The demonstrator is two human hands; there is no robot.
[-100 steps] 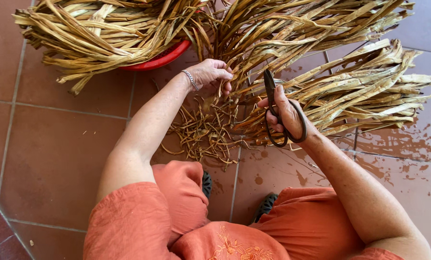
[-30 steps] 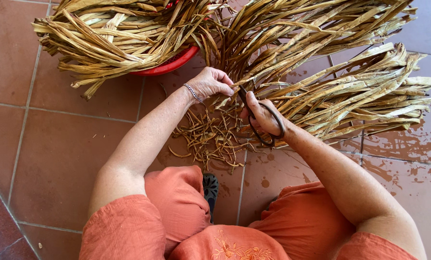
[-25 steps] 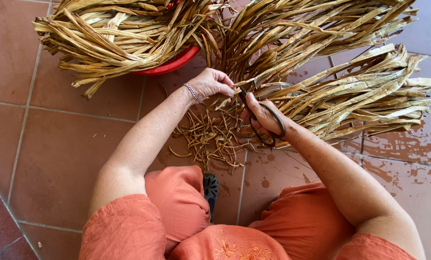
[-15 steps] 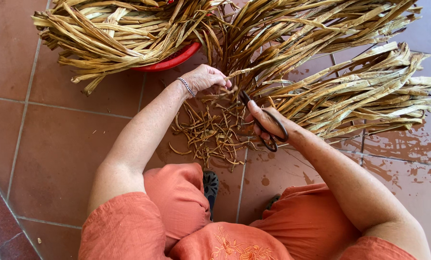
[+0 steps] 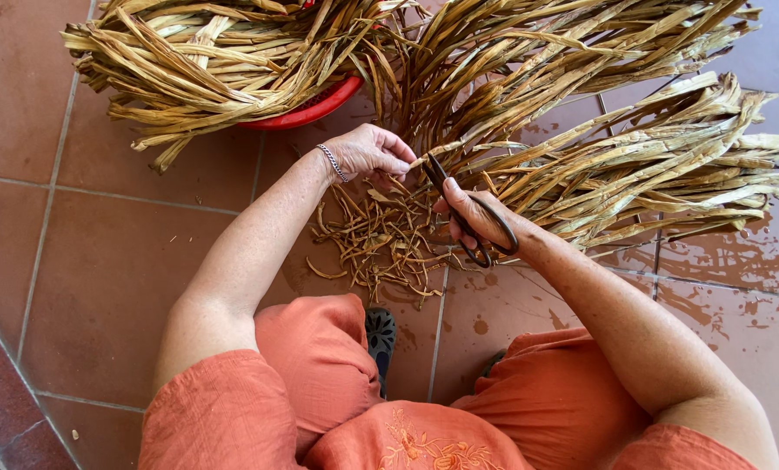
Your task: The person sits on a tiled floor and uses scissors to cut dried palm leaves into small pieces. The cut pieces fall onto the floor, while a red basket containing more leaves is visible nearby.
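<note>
We're looking down at our left hand (image 5: 370, 153), fingers curled and pinched on the end of a dry leaf strip (image 5: 424, 160) right at the fingertips. Just beyond those fingertips, to the right, our right hand (image 5: 476, 218) grips the black scissors (image 5: 468, 213), fingers wrapped through and around the loop handles. The blades point up toward the pinched strip and meet it right beside the left fingertips; whether the blades are parted or closed on it we can't quite tell from here.

Below and between both sets of fingers lies a heap of cut scraps (image 5: 376, 244), thin curled bits scattered on the tiled floor (image 5: 102, 261). Past the right fingers, fanning up and away to the right, is a big bundle of long dry leaves (image 5: 650, 165). Above the left fingers, farther off, a red basin (image 5: 307, 110) carries another pile of leaves (image 5: 215, 61) drooping over its rim. Close to our body we see orange trousers (image 5: 320, 357) and a dark shoe (image 5: 381, 331) between the knees. Wet patches mark the tiles on the far right.
</note>
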